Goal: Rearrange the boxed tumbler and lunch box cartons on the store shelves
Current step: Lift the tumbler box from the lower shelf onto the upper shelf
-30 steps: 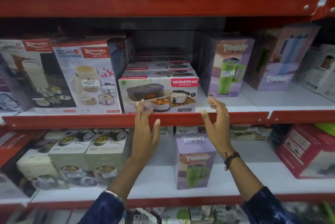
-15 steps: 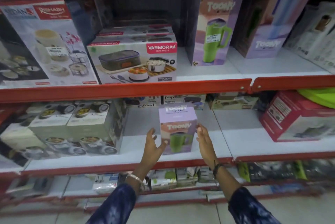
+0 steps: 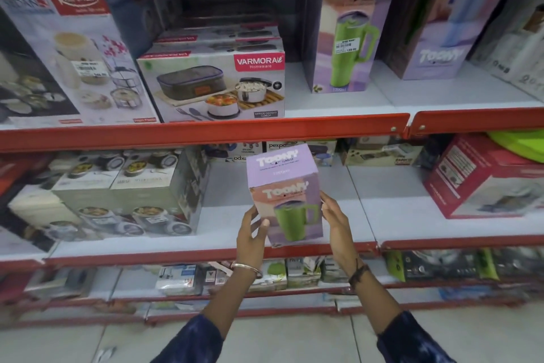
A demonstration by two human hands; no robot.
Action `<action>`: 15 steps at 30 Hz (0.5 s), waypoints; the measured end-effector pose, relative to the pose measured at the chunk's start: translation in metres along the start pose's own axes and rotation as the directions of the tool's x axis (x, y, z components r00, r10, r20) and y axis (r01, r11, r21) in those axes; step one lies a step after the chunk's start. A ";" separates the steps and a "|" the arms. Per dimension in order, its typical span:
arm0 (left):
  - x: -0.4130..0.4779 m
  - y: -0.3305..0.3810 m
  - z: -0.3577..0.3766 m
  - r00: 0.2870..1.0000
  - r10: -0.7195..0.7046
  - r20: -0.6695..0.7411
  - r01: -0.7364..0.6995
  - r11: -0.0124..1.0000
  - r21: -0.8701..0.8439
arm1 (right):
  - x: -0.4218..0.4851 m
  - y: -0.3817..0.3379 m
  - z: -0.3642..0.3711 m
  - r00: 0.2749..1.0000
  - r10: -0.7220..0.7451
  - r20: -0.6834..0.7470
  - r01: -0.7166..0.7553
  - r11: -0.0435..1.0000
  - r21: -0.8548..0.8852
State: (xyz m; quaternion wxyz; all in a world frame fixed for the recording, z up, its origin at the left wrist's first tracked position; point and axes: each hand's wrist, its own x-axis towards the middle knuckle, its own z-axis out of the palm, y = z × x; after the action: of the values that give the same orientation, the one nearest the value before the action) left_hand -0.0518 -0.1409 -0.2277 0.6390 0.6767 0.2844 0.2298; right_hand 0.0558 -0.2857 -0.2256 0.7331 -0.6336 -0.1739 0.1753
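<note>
While both hands close around it, the lilac tumbler carton (image 3: 285,198) stands upright near the front lip of the middle shelf (image 3: 412,215), tilted slightly toward the person. Its top panel is plain lilac with pale "Toony" lettering; the front face repeats that word above a picture of a green mug-shaped tumbler with a handle at its 3 o'clock side. The left hand (image 3: 250,237) grips the carton's lower left edge, thumb laid across the front face, fingers behind. The right hand (image 3: 338,220) presses flat against the right side, fingertips touching the cardboard. A metal bangle circles the left wrist and a dark cord the right.

At 12 o'clock from the carton, on the upper shelf (image 3: 338,103), a Varmora lunch box carton (image 3: 215,86) lies on its long side, showing a grey pouch and steel containers of food, with more of the same stacked behind it. At 1 o'clock stands a taller Toony tumbler carton (image 3: 350,33) bearing a price sticker. At 9 o'clock on the middle shelf sit pale green lunch box cartons (image 3: 123,195), well apart from the held one.
</note>
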 end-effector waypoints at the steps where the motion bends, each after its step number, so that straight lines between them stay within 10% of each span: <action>1: -0.006 0.006 -0.003 1.000 0.026 -0.013 -0.027 1.000 -0.009 | -0.004 -0.007 0.001 0.999 -0.034 0.006 0.034 0.999 -0.003; 15: -0.020 0.113 -0.033 0.952 0.300 -0.070 -0.304 0.951 -0.053 | -0.007 -0.110 0.012 0.922 -0.384 -0.035 0.379 0.919 -0.111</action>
State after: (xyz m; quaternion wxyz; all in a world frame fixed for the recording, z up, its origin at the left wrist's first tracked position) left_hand -0.0784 -0.1329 -0.1119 0.6086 0.6844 0.1895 0.3540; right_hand 0.0475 -0.2934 -0.1152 0.7244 -0.6289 -0.2823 0.0022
